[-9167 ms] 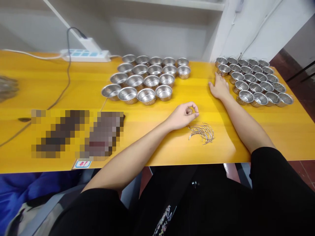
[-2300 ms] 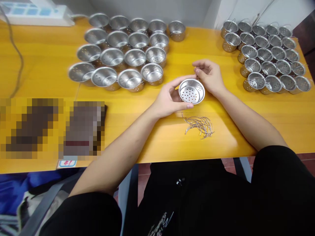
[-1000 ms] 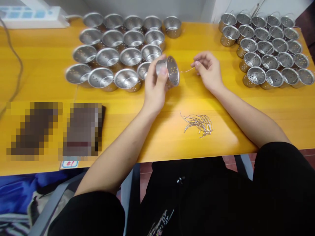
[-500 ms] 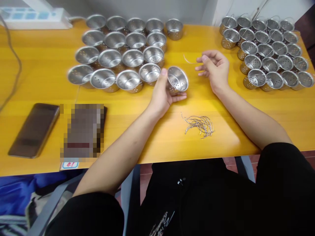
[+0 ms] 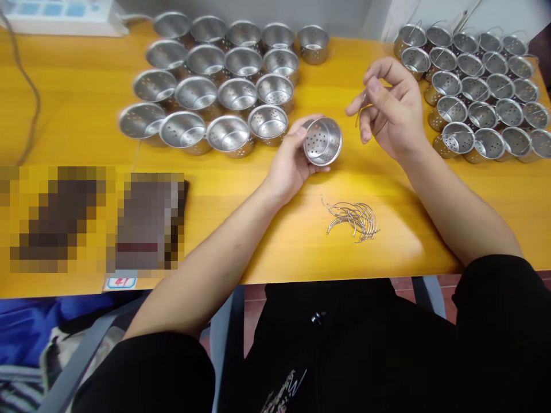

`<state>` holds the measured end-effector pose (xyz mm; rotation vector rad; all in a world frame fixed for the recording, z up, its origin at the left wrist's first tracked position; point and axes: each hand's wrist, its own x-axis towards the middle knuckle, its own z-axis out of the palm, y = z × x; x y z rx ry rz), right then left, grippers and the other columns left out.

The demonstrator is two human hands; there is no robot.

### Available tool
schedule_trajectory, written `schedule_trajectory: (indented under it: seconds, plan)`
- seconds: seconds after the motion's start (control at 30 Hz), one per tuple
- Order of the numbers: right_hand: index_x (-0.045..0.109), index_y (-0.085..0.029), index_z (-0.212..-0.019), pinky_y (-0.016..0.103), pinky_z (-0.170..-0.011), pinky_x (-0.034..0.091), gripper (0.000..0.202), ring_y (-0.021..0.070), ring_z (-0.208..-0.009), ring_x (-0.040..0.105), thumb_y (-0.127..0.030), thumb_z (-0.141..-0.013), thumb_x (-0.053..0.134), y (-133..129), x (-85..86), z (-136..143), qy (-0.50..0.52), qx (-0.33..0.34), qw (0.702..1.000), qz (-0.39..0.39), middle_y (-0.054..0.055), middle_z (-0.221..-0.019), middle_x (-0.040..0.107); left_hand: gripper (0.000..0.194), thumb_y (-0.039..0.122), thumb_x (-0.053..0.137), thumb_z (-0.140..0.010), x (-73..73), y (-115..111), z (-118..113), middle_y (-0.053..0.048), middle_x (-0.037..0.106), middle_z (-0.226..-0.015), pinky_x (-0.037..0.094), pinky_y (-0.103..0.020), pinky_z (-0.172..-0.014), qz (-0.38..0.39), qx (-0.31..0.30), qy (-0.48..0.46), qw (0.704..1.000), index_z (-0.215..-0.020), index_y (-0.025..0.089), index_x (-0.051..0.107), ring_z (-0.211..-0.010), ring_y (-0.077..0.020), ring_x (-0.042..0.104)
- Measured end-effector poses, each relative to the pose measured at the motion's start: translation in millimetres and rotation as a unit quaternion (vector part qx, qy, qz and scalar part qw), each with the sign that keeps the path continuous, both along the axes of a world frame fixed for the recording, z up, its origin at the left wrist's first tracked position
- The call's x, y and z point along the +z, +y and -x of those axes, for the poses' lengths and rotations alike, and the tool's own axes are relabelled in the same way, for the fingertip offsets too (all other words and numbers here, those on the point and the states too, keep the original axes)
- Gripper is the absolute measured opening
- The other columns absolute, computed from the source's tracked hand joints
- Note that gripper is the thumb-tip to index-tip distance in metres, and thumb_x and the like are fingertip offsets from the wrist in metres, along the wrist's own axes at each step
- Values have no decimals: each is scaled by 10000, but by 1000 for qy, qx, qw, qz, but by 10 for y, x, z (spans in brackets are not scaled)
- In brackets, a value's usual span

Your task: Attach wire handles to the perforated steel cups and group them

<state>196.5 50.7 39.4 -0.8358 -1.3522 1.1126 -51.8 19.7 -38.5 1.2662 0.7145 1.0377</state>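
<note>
Since half a second ago, the right hand (image 5: 398, 112) has turned, so its curved wire (image 5: 357, 119) points downward rather than out to the left, and the metal cup (image 5: 322, 140) has tipped its mouth more towards the camera; the left hand (image 5: 293, 163) grips that cup round its side, just beside the handleless cups (image 5: 230, 137); the right hand seems to pinch the wire between thumb and fingers, the rest loosely curled; cup and wire are apart, above the table (image 5: 262, 246) and beyond the wire pile (image 5: 355, 221); judging by the handled cups (image 5: 458, 139), the step looks like lining wire up with cup; the next move seems to call for a steady cup and a wire end brought to its rim; red writing on the label (image 5: 121, 282) is perhaps two digits, too blurred to read; white lettering on the black clothing (image 5: 287, 391) is illegible.
</note>
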Motion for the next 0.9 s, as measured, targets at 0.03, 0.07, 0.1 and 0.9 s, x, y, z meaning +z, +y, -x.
schedule_trajectory:
  seconds: [0.03,0.07,0.1,0.9]
  plan:
    - [727,-332,-1097,352,-479,620,686,239,-602,762,-869,-922,1116,-6,17,14,32,15,999,9,7,-833,812,867,982,702,-1016,105,-81,-32,-118,798,-1744,841,-534,-928,25,40,-10,999,-1643,387,774,-1496,-481,827]
    - [721,-334,-1065,347,-447,585,654,223,-535,700,-818,-915,1134,-11,30,27,59,25,998,20,-7,-782,795,803,937,747,-1014,208,-159,-62,-120,816,-1707,844,-513,-923,47,66,-14,997,-1592,382,802,-1497,-480,829]
    - [713,-337,-1037,349,-424,555,623,212,-483,641,-781,-919,1135,-15,40,36,74,28,996,34,-21,-732,767,758,905,796,-997,298,-225,-87,-121,833,-1672,845,-492,-915,64,79,-16,995,-1543,381,821,-1489,-475,835]
    - [728,-329,-1027,350,-440,537,703,229,-520,652,-836,-868,1188,-26,-101,-39,-29,44,996,66,-23,-696,696,641,802,989,-979,276,-227,-95,-88,831,-1513,851,-553,-1013,62,86,-27,994,-1399,374,767,-1253,-360,897]
